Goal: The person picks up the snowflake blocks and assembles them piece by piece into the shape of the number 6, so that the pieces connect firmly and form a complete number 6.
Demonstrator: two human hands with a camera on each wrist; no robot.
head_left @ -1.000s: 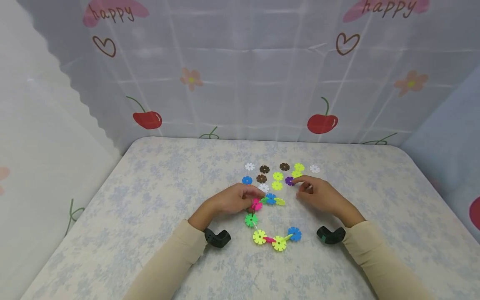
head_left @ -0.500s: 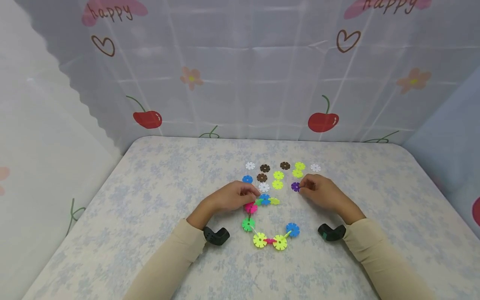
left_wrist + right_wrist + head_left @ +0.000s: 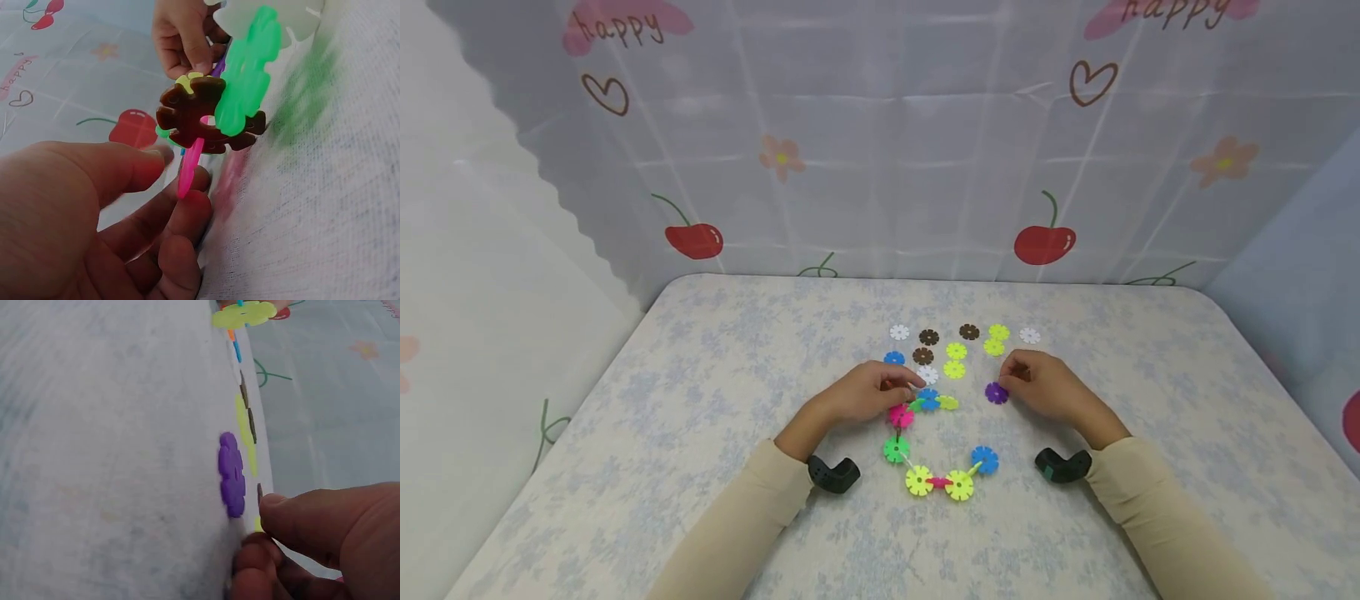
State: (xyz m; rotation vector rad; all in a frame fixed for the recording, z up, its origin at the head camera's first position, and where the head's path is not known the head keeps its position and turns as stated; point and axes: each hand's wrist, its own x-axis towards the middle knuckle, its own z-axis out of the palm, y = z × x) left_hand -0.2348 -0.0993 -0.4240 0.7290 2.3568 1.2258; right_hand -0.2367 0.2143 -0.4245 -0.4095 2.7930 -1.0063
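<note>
My left hand [image 3: 865, 393] pinches a chain of slotted snowflake discs near its pink disc [image 3: 901, 417]. The chain curves toward me, from a yellow disc [image 3: 949, 403] at its far end through a green disc [image 3: 896, 450] to a blue disc [image 3: 985, 460]. In the left wrist view, thumb and fingers lie around the pink disc [image 3: 191, 167], which is slotted into a brown disc [image 3: 178, 119]. My right hand [image 3: 1043, 385] holds a purple disc [image 3: 997, 393] by its edge with thumb and fingertips. The right wrist view shows the purple disc [image 3: 231, 475] just beyond the fingertips.
Several loose snowflake discs lie behind the hands, among them a brown disc [image 3: 928, 337], a yellow disc [image 3: 957, 351] and a white disc [image 3: 1030, 335]. A patterned cloth covers the table [image 3: 752, 333]. Behind it hangs a printed curtain [image 3: 880, 150].
The purple disc has come toward me and slightly right, with my right hand drawn back from the loose discs. My left hand and the chain's far end shifted slightly left, then stayed nearly still.
</note>
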